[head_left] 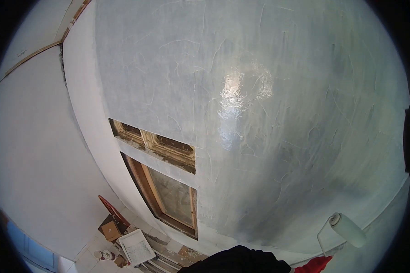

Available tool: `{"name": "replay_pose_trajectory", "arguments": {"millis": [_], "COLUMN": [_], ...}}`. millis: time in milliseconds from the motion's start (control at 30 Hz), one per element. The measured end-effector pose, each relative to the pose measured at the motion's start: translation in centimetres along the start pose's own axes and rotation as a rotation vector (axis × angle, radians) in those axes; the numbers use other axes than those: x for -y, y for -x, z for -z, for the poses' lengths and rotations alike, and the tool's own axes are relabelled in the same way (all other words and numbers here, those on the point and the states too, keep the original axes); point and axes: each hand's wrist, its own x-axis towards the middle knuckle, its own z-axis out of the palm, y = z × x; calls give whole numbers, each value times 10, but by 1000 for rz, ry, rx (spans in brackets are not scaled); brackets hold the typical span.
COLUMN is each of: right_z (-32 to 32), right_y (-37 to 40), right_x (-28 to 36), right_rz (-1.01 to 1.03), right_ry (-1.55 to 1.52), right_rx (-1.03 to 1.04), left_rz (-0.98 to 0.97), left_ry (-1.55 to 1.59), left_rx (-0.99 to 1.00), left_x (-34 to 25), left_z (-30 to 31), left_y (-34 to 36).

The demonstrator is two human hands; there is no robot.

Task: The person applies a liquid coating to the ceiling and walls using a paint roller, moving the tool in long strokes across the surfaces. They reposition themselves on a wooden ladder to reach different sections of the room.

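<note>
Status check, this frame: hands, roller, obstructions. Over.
Right hand, in red, gripping paint roller. Left hand out of view. Roller near glossy wall, contact unclear. Dark sleeve blocks part of lower view.

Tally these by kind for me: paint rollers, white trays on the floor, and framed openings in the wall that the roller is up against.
Paint roller: 1
White tray: 1
Framed openings: 2 (the upper opening and the lower opening)
Total: 4
</note>
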Motion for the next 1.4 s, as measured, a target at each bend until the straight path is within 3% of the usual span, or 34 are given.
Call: {"name": "replay_pose_trajectory", "arguments": {"millis": [100,267,300,333,367,400,433,467,500,533,600,700,733,800,833,900,967,1000,1033,1100,1200,1400], "right_z": [-13,-35,-43,-50,-34,-19,-12,-8,-3,0,8,13,15,13,11,5,-1,-4,-8,-17,-29,-26], "right_y": [-9,-10,-33,-55,11,77,79,78,79,76,66,51,38,26,18,2,-19,-32,-43,-58,-77,-91], "right_x": [17,17,-36,-91,-17,64,71,66,45,24,12,-29,-31,-87,-112,-136,-156,-166,-174,-195,-219,-217], "right_rz": [84,225,507,663,354,-56,-204,-344,-234,-119,-183,-303,-329,-396,-430,-425,-411,-485,-553,-557,-524,-489], "right_ry": [1,72,507,944,372,-162,-104,-63,17,99,145,292,311,345,381,427,472,448,422,431,475,539], "right_rx": [-5,-72,-258,-475,-90,42,52,75,49,42,26,105,148,201,269,269,273,361,447,463,480,470], "left_rz": [54,284,371,469,576,616,674,588,541,565,429,400,421,94,108,317,404,472,481,587,682,770], "left_ry": [5,619,783,908,973,1088,1020,954,859,656,-184,-346,-345,-369,-367,-200,-172,-140,-149,-49,92,153], "left_rx": [-7,-263,-337,-393,-448,-46,-227,-355,-184,-261,32,53,86,220,241,140,106,55,59,-49,-61,-119], "left_x": [6,-34,-43,-55,-68,-19,-78,-63,-1,-14,8,2,20,68,65,45,24,18,15,15,25,30], "left_z": [1,13,10,11,12,18,34,19,4,6,21,32,33,44,51,64,77,82,85,92,104,116], "left_y": [10,46,59,75,86,77,94,92,89,103,104,120,126,136,136,133,133,131,130,134,138,136]}}
